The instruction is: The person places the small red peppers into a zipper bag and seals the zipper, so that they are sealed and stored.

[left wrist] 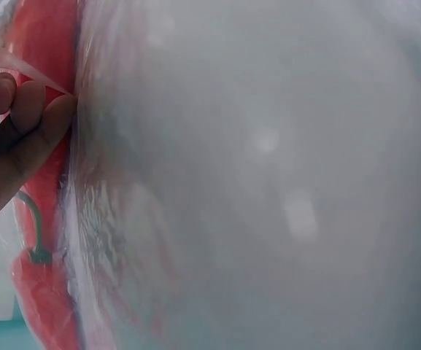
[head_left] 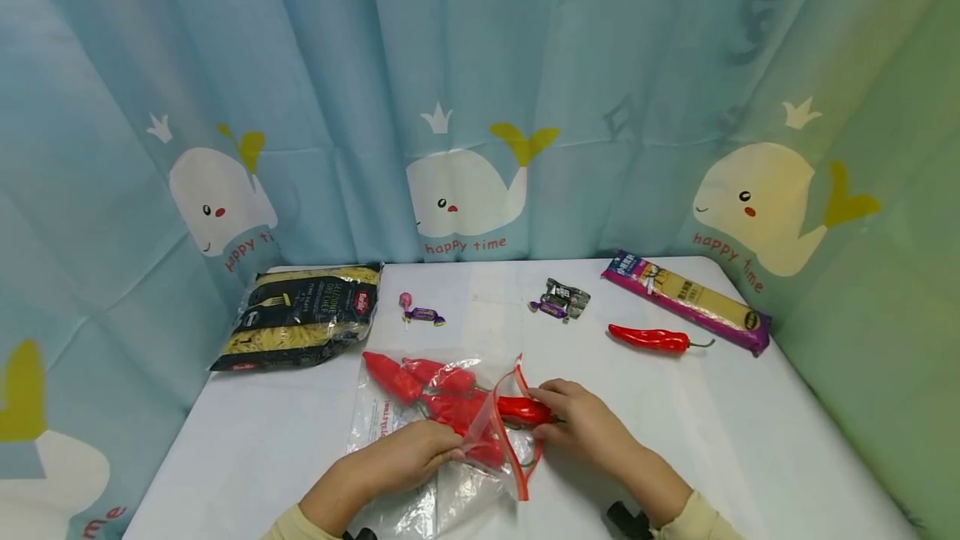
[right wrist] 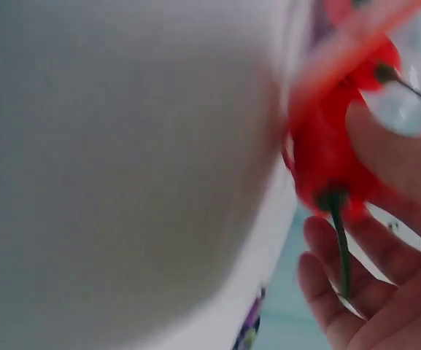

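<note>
**At a white table [head_left: 675,423], two hands hold a red pepper [head_left: 523,411] and a clear bag [head_left: 461,497]**

Head view: The bag lies flat-ish at the near middle of the table, with several red peppers [head_left: 393,377] inside. Its red-edged mouth faces right and gapes. The left hand [head_left: 408,455] pinches the bag near the mouth. The right hand [head_left: 588,427] grips the red pepper by its stem end; the pepper sits at the mouth, its tip pointing inward. Behind, from left to right, lie a dark pasta pack [head_left: 307,315], a pink lollipop [head_left: 406,301] with a purple candy [head_left: 424,316], a dark packet [head_left: 570,298] touching a second purple candy [head_left: 549,308], a loose red pepper [head_left: 651,339] and a long noodle pack [head_left: 686,300]. A blue whale-print curtain [head_left: 600,40] hangs beyond.

Left wrist view: Thumb and fingers pinch a fold of clear plastic; red shapes show through, one with a green stem.

Right wrist view: The thumb presses one side of the held pepper, fingers on the other, its green stem projecting over them. A blurred red strip crosses the pepper.
</note>
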Demonstrator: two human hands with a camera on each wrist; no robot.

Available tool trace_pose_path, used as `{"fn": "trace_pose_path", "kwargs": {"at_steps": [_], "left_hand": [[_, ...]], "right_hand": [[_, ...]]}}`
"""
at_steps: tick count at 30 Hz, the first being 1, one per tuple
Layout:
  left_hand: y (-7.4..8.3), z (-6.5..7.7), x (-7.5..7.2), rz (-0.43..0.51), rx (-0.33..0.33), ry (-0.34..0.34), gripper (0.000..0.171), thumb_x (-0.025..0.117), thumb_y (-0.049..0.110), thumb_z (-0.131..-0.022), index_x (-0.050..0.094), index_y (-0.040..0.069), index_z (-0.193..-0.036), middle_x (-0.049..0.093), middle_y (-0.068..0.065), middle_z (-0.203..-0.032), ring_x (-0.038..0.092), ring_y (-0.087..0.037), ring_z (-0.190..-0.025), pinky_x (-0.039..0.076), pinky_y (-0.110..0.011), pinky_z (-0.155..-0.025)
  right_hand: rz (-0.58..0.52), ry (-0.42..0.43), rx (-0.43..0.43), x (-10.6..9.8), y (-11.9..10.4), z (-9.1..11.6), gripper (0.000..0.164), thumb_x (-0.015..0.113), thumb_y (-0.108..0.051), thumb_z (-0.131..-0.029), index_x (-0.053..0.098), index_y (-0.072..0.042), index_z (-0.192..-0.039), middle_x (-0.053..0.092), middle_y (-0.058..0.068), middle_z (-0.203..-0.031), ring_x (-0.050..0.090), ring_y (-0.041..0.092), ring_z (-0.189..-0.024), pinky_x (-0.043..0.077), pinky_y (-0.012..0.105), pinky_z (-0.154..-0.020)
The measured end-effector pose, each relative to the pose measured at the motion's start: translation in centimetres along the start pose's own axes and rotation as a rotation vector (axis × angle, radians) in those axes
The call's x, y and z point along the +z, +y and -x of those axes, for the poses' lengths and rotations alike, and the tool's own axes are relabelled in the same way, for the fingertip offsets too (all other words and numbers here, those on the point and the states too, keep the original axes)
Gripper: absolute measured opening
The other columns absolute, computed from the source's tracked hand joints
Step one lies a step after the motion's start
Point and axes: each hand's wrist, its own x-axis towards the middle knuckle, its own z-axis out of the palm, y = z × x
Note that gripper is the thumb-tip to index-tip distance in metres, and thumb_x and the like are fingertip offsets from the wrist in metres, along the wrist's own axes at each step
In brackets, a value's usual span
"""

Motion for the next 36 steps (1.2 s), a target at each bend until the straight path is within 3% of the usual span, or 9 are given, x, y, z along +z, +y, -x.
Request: {"fn": "trace_pose_path", "kwargs": {"at_steps": [2,6,10,15,19,25,29,32,36], "left_hand": [[0.0,-0.1,0.0,0.006,-0.002,0.003,0.021,0.052,0.031,-0.105,0.068,0.019,-0.099,0.059,0.012,-0.087,0.053,0.002,-0.083,0.048,-0.022,-0.081],[0.0,0.0,-0.2,0.029,-0.030,-0.009,0.023,0.050,0.035,-0.106,0.068,0.021,-0.101,0.060,0.013,-0.088,0.053,0.001,-0.083,0.048,-0.024,-0.082],[0.0,0.2,-0.5,0.043,-0.059,-0.014,0.022,0.050,0.036,-0.105,0.068,0.023,-0.103,0.059,0.013,-0.089,0.053,0.001,-0.083,0.049,-0.025,-0.083],[0.1,0.1,-0.4,0.030,-0.030,-0.013,0.022,0.051,0.033,-0.105,0.069,0.021,-0.102,0.060,0.013,-0.090,0.054,0.001,-0.085,0.049,-0.025,-0.084],[0.3,-0.1,-0.2,0.003,0.011,-0.017,0.020,0.052,0.030,-0.105,0.069,0.020,-0.101,0.062,0.012,-0.093,0.056,0.000,-0.088,0.049,-0.025,-0.085],[0.5,-0.1,-0.2,-0.026,0.023,-0.039,0.018,0.053,0.029,-0.105,0.068,0.021,-0.106,0.062,0.012,-0.099,0.056,-0.004,-0.096,0.048,-0.027,-0.091],[0.6,-0.2,-0.1,-0.033,0.061,-0.034,0.017,0.053,0.028,-0.105,0.065,0.021,-0.096,0.059,0.011,-0.092,0.054,-0.003,-0.091,0.047,-0.024,-0.088],[0.6,-0.3,-0.1,-0.047,0.089,-0.018,0.019,0.054,0.026,-0.105,0.062,0.020,-0.089,0.057,0.011,-0.087,0.053,-0.002,-0.087,0.046,-0.021,-0.085],[0.7,-0.4,0.0,-0.082,0.107,-0.007,0.020,0.055,0.025,-0.104,0.060,0.020,-0.086,0.055,0.012,-0.085,0.054,-0.003,-0.087,0.046,-0.021,-0.084]], "right_hand": [[-0.004,-0.012,0.062,-0.8,0.5,0.8,0.049,0.084,-0.030,-0.082,0.070,-0.010,-0.125,0.066,0.002,-0.117,0.062,0.022,-0.108,0.053,0.045,-0.091],[-0.046,-0.038,0.142,-2.5,1.7,2.4,0.028,0.080,-0.029,-0.087,0.075,-0.011,-0.108,0.068,-0.007,-0.098,0.060,0.009,-0.084,0.053,0.033,-0.074],[-0.118,-0.067,0.144,-3.2,2.7,3.1,0.008,0.074,-0.021,-0.092,0.076,-0.014,-0.095,0.067,-0.013,-0.086,0.054,0.001,-0.072,0.049,0.025,-0.065],[-0.154,-0.067,0.129,-3.2,3.2,3.1,0.004,0.073,-0.017,-0.093,0.075,-0.015,-0.090,0.068,-0.012,-0.085,0.055,0.002,-0.073,0.050,0.026,-0.065],[-0.178,-0.039,0.085,-2.7,2.9,2.3,0.005,0.072,-0.016,-0.094,0.074,-0.015,-0.089,0.065,-0.013,-0.083,0.053,0.001,-0.072,0.048,0.026,-0.063],[-0.226,0.045,0.003,-1.1,1.7,-0.1,0.006,0.070,-0.015,-0.095,0.073,-0.013,-0.090,0.062,-0.013,-0.081,0.049,0.001,-0.069,0.045,0.024,-0.060],[-0.263,0.072,-0.027,-0.3,1.2,-1.2,0.005,0.070,-0.011,-0.095,0.073,-0.011,-0.090,0.060,-0.011,-0.080,0.049,0.002,-0.069,0.045,0.024,-0.060],[-0.284,0.047,-0.043,0.0,1.0,-1.9,0.005,0.069,-0.010,-0.095,0.073,-0.010,-0.091,0.062,-0.009,-0.082,0.050,0.002,-0.070,0.046,0.025,-0.062],[-0.323,-0.058,-0.093,0.4,0.8,-2.7,0.006,0.069,-0.012,-0.095,0.074,-0.009,-0.093,0.066,-0.008,-0.083,0.053,0.001,-0.072,0.047,0.025,-0.065]]}}
